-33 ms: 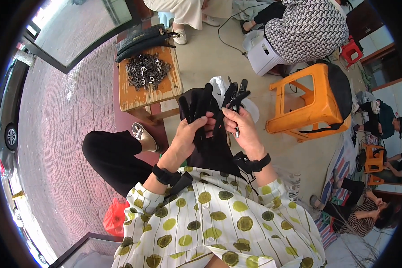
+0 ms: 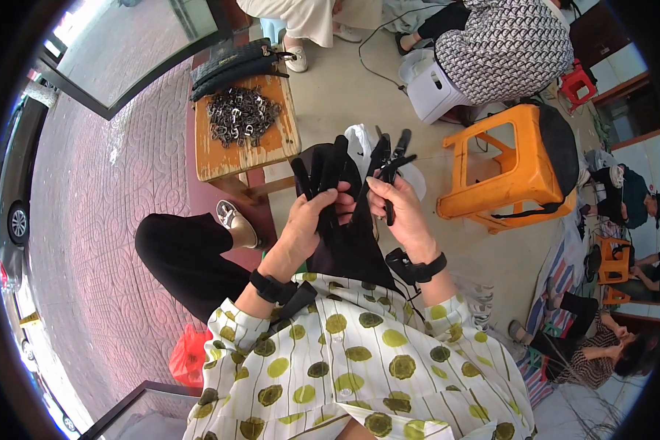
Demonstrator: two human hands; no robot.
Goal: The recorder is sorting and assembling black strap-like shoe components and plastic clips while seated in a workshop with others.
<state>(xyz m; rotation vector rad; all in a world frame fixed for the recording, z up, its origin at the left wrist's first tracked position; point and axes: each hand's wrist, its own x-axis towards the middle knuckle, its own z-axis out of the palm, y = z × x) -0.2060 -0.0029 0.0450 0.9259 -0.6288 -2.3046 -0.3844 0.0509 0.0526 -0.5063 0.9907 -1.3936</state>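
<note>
My left hand (image 2: pixel 315 213) is closed round a bundle of black straps (image 2: pixel 335 165), whose ends fan out above the thumb. Beside it my right hand (image 2: pixel 401 209) grips more black straps (image 2: pixel 380 155), some crossing one another, with shiny metal fittings among them. Both bundles hang over my dark-clad lap, close together. Ahead to the left, a worn wooden stool (image 2: pixel 213 165) bears a heap of small dark metal clasps (image 2: pixel 242 117). More black straps (image 2: pixel 231 70) lie in a stack across its far edge.
An orange plastic stool (image 2: pixel 484 194) with black material on it stands to the right. Ahead, a person in a patterned top (image 2: pixel 506 48) sits by a white plastic stool (image 2: pixel 436 92). A red plastic bag (image 2: pixel 189 356) lies at lower left. Other people sit at far right.
The straps in my right hand have turned slightly, and that hand has shifted a little. My left hand and its bundle stay nearly the same.
</note>
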